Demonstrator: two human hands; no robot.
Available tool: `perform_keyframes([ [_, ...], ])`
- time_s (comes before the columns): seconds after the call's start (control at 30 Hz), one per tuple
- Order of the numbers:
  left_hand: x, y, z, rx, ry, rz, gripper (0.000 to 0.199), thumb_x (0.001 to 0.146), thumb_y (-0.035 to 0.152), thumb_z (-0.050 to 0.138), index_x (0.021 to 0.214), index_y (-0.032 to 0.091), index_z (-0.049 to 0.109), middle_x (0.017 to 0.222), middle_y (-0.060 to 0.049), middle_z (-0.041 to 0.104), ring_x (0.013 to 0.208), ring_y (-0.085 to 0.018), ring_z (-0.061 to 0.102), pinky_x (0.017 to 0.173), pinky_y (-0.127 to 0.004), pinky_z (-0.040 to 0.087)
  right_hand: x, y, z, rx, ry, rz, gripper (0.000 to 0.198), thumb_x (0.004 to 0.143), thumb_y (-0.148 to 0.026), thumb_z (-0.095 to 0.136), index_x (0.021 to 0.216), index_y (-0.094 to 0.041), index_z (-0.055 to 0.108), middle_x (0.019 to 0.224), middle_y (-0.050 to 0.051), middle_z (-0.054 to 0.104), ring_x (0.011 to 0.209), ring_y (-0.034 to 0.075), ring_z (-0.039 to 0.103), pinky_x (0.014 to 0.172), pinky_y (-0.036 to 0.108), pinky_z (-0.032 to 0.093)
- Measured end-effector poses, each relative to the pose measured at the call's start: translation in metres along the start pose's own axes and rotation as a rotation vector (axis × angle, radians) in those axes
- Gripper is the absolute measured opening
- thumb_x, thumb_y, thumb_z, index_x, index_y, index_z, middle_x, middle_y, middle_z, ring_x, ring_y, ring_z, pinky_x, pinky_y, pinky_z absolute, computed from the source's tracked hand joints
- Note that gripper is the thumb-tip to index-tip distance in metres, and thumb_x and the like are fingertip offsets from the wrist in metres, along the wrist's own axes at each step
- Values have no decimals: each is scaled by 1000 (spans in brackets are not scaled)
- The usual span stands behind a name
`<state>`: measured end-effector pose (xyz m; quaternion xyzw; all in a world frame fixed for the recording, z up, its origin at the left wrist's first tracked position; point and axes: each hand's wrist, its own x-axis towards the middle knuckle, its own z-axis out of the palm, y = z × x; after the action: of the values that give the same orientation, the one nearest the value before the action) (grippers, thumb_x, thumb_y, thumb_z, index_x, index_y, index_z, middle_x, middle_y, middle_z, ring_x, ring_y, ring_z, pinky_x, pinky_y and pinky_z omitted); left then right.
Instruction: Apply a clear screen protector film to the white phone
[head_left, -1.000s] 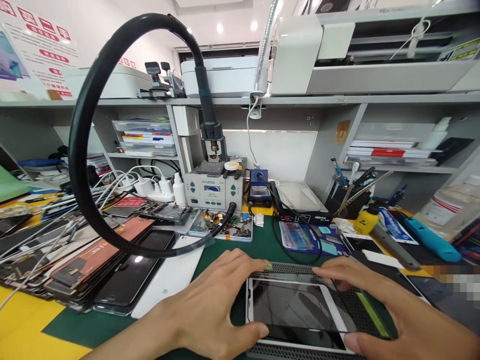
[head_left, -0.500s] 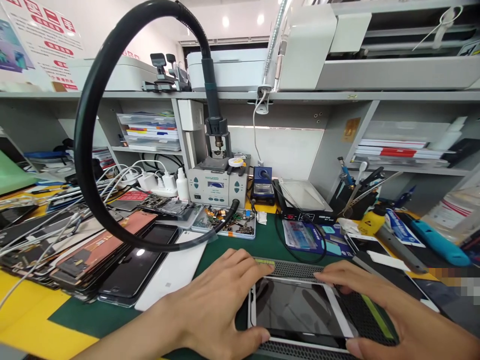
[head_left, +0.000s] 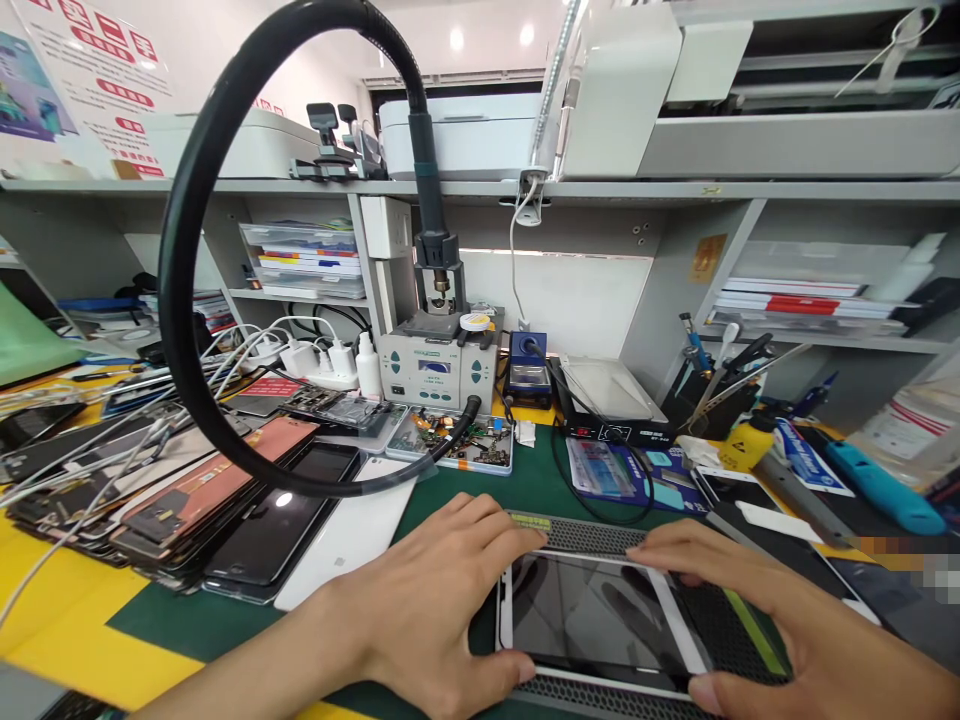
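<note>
A white-framed phone with a dark, glossy screen lies flat in front of me. Under it is a black perforated pad with yellow-green markings. Around the phone's left end, my left hand grips with fingers at the far edge and thumb at the near edge. My right hand holds the right end the same way, thumb on the near corner and fingertips on the far edge. Both hands are closed on the phone. The palms and curled fingers hide parts of its ends and of the pad.
Stacked phone parts and a white tablet back lie to the left. Behind stands a hot-air station with a looping black hose. A tray of circuit boards, a heating plate and a tool holder line the back.
The view has shifted very slightly, with the background sitting a little further right. Both hands keep their grip on the phone, which stays in place on the pad.
</note>
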<state>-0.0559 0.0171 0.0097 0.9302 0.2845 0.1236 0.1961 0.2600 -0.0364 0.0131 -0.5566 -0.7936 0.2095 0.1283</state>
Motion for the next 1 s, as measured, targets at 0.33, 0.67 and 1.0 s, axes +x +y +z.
perform_keyframes([
  [0.33, -2, -3, -7, 3, 24, 4, 63, 70, 35, 70, 130, 22, 52, 112, -7, 61, 106, -28, 54, 102, -42, 42, 0, -2, 1, -29, -7, -10, 57, 79, -41, 72, 134, -35, 60, 141, 5, 58, 128, 33, 56, 106, 39, 49],
  [0.67, -2, -13, -10, 59, 42, -24, 31, 84, 24, 59, 114, 21, 64, 105, -7, 68, 100, -26, 60, 90, -39, 46, 0, 1, 1, -35, -13, -20, 58, 78, -42, 74, 133, -37, 60, 140, 5, 58, 126, 34, 57, 105, 42, 49],
  [1.0, -3, -12, -12, 41, 20, -28, 32, 83, 27, 62, 114, 20, 67, 107, -8, 70, 102, -26, 62, 93, -40, 47, 0, -2, 4, -72, -5, -6, 52, 79, -42, 70, 130, -42, 61, 140, 1, 58, 126, 36, 57, 105, 42, 50],
])
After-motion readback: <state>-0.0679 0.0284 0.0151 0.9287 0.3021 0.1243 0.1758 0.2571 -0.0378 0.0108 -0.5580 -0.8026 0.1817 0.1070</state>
